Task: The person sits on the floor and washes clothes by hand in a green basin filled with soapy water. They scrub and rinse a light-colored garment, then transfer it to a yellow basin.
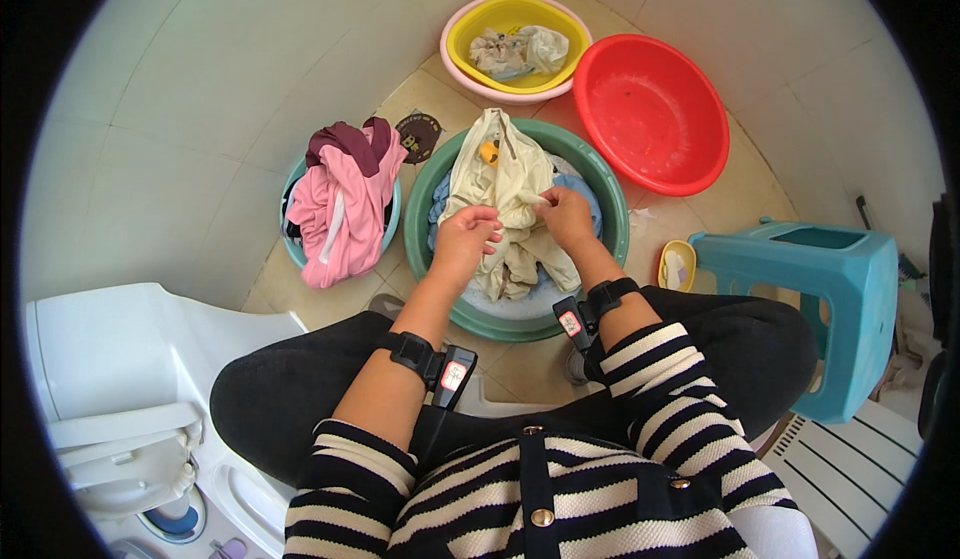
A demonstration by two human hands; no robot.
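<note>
Head view, looking down: my left hand [470, 239] and my right hand [567, 217] were both over the green tub [419, 239], at the cream cloth [512, 184]. With the right I had a bit of the cloth pinched between thumb and fingers. My left was half curled at the cloth's other side, the fingers bent; I could not tell whether they gripped it or only lay against it.

The cream cloth sat in the middle of the tub, bunched below my hands and spread up to the far rim, a yellow patch [489, 152] showing near its top. Blue cloth [580, 195] lay in the tub on both sides of it, and white suds [508, 305] showed at the near side.

Left of the tub, a small blue basin [393, 237] held a heap of pink clothes [340, 209] with a maroon piece [350, 147] on top. Beyond the tub, a yellow basin [458, 47] holding pale cloths [543, 49] was nested in a pink basin [450, 67]. The red basin [650, 109] was just beside them, to the right. Nearer me on that side were a yellow dish [663, 264] and a blue stool [872, 289].
</note>
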